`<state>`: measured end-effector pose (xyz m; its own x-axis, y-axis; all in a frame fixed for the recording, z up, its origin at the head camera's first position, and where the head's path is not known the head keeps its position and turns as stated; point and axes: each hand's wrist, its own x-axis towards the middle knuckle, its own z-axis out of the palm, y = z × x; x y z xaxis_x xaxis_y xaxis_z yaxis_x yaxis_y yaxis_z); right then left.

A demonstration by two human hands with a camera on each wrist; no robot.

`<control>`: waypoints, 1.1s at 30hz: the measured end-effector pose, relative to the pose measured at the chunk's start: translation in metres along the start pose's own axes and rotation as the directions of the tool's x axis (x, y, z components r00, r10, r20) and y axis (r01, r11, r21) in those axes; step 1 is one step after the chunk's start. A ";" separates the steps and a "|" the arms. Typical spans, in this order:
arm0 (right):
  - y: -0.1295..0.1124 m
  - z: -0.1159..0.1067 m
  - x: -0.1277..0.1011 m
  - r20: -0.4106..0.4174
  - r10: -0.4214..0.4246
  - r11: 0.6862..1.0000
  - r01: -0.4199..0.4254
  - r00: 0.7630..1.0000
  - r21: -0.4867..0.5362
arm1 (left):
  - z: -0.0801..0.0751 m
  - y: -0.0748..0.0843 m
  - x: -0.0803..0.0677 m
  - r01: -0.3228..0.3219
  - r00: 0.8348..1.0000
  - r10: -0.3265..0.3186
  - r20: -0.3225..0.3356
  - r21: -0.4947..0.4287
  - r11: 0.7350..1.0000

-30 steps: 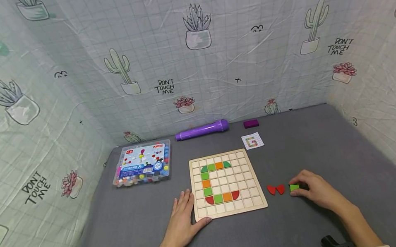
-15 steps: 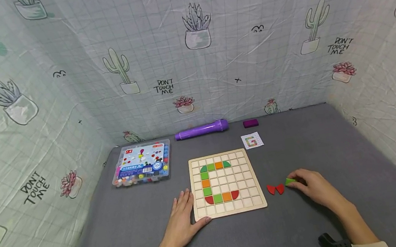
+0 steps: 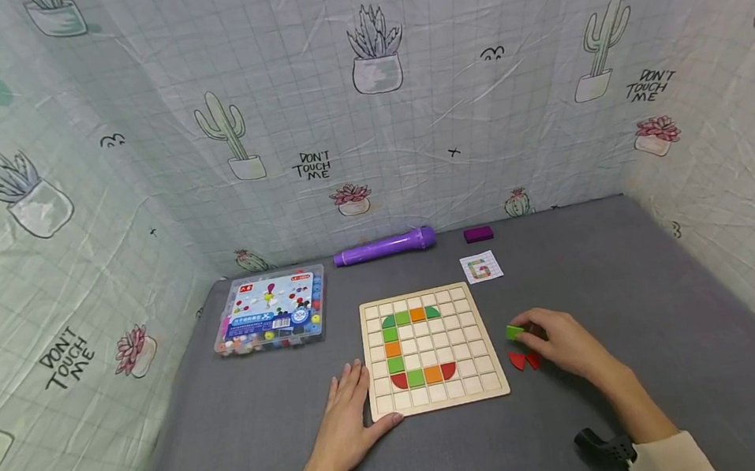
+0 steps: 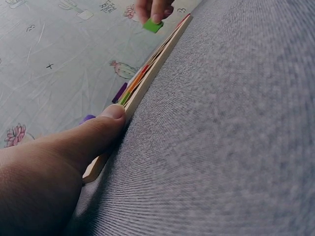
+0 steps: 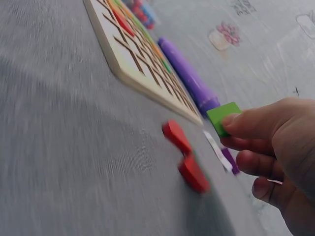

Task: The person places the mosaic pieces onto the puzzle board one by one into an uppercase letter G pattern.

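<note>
A wooden grid board lies on the grey table, with green, orange and red pieces set in a C-like outline. My left hand rests at the board's lower left corner, fingers straight along its left side and thumb on the front edge. Right of the board, my right hand pinches a green square tile between thumb and fingers, held above the table. Just under that hand lie two red quarter-round pieces, the right one partly hidden in the head view.
A small pattern card lies behind the board's right side. Farther back are a purple block and a purple toy microphone. A clear case of coloured beads sits at the back left. Printed cloth surrounds the table.
My right hand has lifted the green tile and moved it left and away from me, toward the board's right edge. My left hand has stayed in place.
</note>
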<state>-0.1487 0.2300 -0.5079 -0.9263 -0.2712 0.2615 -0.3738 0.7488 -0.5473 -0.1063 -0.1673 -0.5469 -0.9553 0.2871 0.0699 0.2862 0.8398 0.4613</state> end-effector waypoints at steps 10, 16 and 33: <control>-0.025 0.027 0.027 0.051 -0.038 0.996 0.034 0.998 0.088 | 0.000 0.000 -0.001 -0.001 1.000 0.001 0.008 -0.005 1.000; -0.038 0.040 0.037 0.089 -0.068 0.990 0.056 0.994 0.128 | 0.000 0.000 -0.001 -0.001 1.000 0.001 0.007 -0.010 1.000; -0.053 0.071 0.046 0.120 -0.126 0.982 0.106 0.985 0.155 | -0.001 0.001 -0.001 -0.008 1.000 0.008 -0.004 -0.009 1.000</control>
<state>-0.1751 0.1346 -0.5232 -0.8710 -0.4338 0.2307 -0.4730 0.6132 -0.6327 -0.1049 -0.1675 -0.5455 -0.9533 0.2919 0.0771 0.2931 0.8334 0.4685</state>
